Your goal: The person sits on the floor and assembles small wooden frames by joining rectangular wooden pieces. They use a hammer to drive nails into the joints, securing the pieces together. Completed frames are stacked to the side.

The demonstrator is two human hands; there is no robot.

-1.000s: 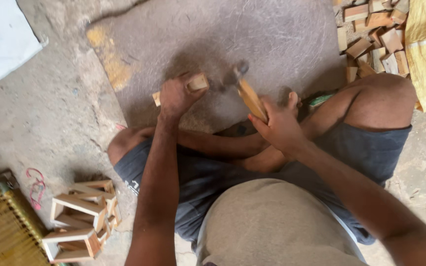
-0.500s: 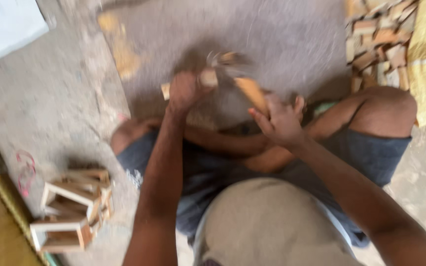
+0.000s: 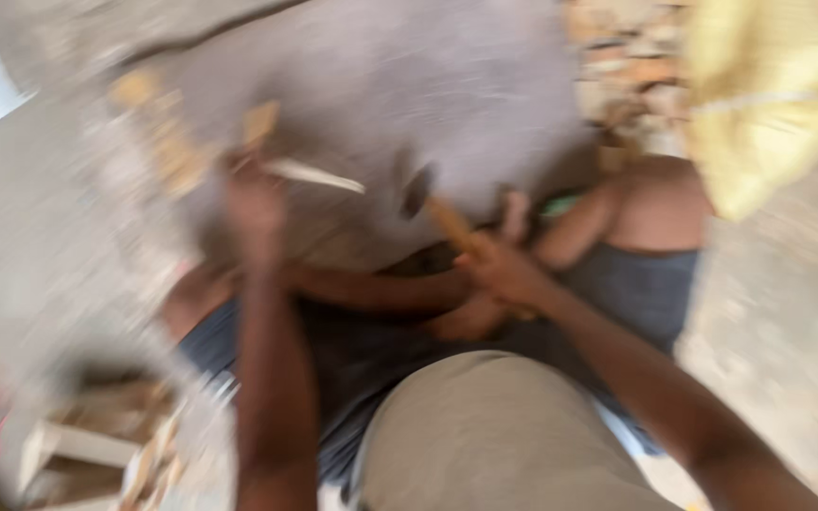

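the whole view is smeared with motion blur, so fine detail is hard to read. the person sits cross-legged on a grey floor (image 3: 40, 237), knees spread to either side, in dark shorts and a pale grey shirt. the left hand (image 3: 256, 203) is raised out in front over a darker grey slab (image 3: 409, 85) that lies on the floor, and its fingers are closed around a small piece of wood (image 3: 259, 123) that sticks up above the knuckles; a thin pale strip (image 3: 314, 175) juts out to the right from the same grip, though the blur makes it impossible to say whether it is part of the same piece. the right hand (image 3: 504, 270) sits lower and nearer the body, just above the crossed shins, with its fingers wrapped tight around the wooden handle of a hammer (image 3: 442, 213); the dark head of the hammer points up and to the left, hanging over the slab and a little apart from the pale strip. at the top right, a heap of small wood blocks (image 3: 617, 66) lies on the floor beside a yellow cloth (image 3: 769, 104). at the bottom left, near the left knee, stand some small open wooden frames (image 3: 78, 445), too blurred to count.
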